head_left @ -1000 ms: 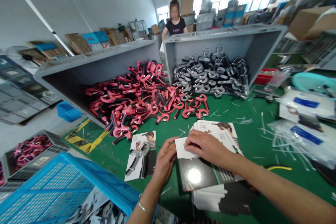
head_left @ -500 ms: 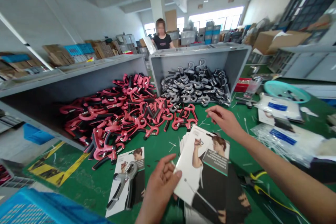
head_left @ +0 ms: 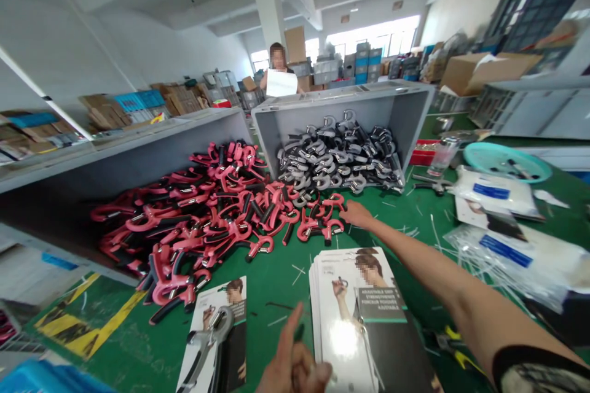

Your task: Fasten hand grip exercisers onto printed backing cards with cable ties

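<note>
The pink grip strengtheners (head_left: pixel 221 221) and gray grip strengtheners (head_left: pixel 338 156) look like smooth, low-sheen plastic, with matt black handles (head_left: pixel 165 311) and shiny metal springs (head_left: pixel 265 249). The printed cards (head_left: pixel 382 344) are stiff and glossy, throwing back a white glare. Around them, the crates (head_left: pixel 341 95) are smooth gray plastic, the green surface (head_left: pixel 271 276) is smooth but scuffed, the bags (head_left: pixel 507 252) are clear, crinkled film, and the open box (head_left: pixel 461 70) is matt brown cardboard.

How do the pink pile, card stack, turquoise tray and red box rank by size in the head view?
Largest to smallest, as they look:
1. Pink pile
2. Card stack, cut off below
3. Turquoise tray
4. Red box
Nearness flatters the stack.
</note>
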Tool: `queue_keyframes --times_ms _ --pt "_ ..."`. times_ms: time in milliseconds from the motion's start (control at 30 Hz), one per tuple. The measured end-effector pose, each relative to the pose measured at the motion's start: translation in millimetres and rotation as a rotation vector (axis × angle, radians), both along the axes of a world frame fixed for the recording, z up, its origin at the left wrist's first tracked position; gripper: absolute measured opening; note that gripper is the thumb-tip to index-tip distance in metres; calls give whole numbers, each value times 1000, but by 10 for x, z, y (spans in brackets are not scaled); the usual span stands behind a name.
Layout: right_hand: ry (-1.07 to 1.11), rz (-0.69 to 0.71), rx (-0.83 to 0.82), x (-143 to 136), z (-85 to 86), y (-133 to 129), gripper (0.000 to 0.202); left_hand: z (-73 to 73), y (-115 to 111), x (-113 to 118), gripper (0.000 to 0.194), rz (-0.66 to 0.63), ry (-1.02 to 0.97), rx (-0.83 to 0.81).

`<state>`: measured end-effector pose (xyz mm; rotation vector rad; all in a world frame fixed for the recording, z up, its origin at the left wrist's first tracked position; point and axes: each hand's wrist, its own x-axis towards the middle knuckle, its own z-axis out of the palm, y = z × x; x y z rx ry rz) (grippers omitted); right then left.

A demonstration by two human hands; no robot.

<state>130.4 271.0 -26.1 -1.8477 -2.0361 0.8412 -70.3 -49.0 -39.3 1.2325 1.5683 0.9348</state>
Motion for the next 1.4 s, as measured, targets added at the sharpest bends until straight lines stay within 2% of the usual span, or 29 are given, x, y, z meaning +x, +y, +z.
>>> queue_keyframes --times_ms 67,133,233,300,367,400,500,600,667,733,800,900,1000,1067,1167,1267,1400 --pt "19 -15 44 234 115 -196 28 151 62 -170 80 49 4 58" --pt "50 -22 87 487 289 -551 27 296 160 -304 66 70 26 77" --pt "128 58 131 740 603 -1312 28 465 350 -334 55 2 35 173" --pt "195 185 200 757 771 -1845 27 534 473 -249 61 -70 15 339" --pt "168 249 236 673 851 -2279 24 556 561 -141 70 -160 3 485" --pt "130 262 243 614 855 -2440 23 547 586 -96 68 -206 13 530" --pt "20 274 218 473 762 -2720 20 435 578 -50 40 -286 122 584" --pt "-87 265 194 479 626 -2853 30 291 485 -119 30 -342 237 604" --pt "-177 226 264 537 577 -2937 38 259 429 -180 28 -381 278 599" --pt "-202 240 377 575 578 -3014 40 304 424 -209 24 -363 287 603" --pt "-140 348 441 553 607 -3058 32 398 499 -178 24 -309 281 634" --pt "-25 458 414 425 614 -3035 15 521 726 -13 26 -342 277 655" --pt "101 402 405 308 534 -2944 13 550 935 194 21 -485 208 613" --pt "213 337 415 284 462 -2875 10 531 992 290 14 -552 117 577" --pt "367 226 414 300 396 -2777 9 493 971 348 7 -511 35 548" --pt "446 135 395 311 407 -2690 15 476 914 362 3 -470 75 603" --pt "438 111 350 284 442 -2635 20 477 882 377 5 -501 104 663"
